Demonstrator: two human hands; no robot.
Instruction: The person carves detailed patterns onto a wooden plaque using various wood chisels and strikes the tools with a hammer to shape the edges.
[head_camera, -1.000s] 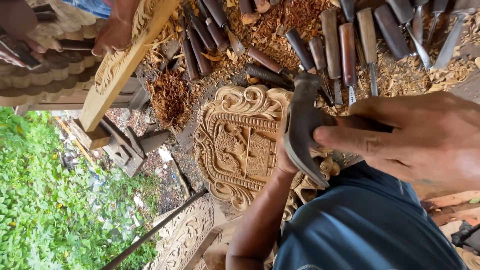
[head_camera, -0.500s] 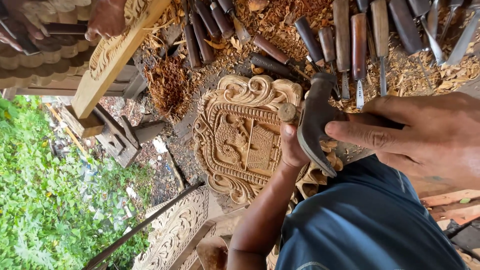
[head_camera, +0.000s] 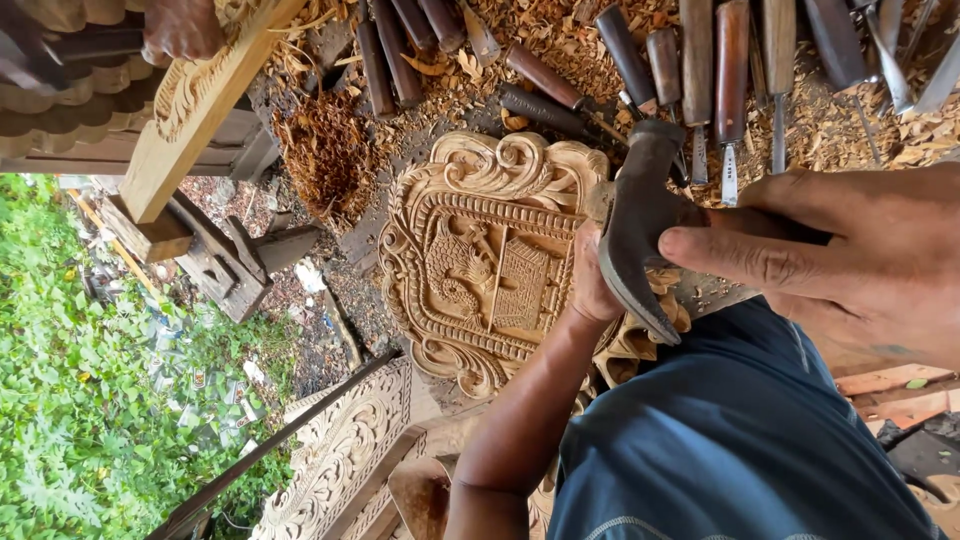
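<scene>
Head camera looks down, close, at the carved panel (head_camera: 480, 270) (view rotated sideways)

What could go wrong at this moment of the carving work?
The hammer in the right hand sits very near the left hand, so a missed blow might hit fingers. A slip might also mar the carved panel. Loose chisels lie close by and could get knocked.

workbench (head_camera: 470, 100): rough work surface, mostly hidden under wood shavings (head_camera: 530, 50). lying on it: carved wooden panel (head_camera: 485, 265), shield-shaped, with scrolled border and relief centre, flat on the bench; row of chisels (head_camera: 720, 70) with dark wooden handles, side by side along the far edge; more chisels (head_camera: 400, 50) to their left; a heap of reddish curled shavings (head_camera: 325, 155) just beside the panel.
</scene>
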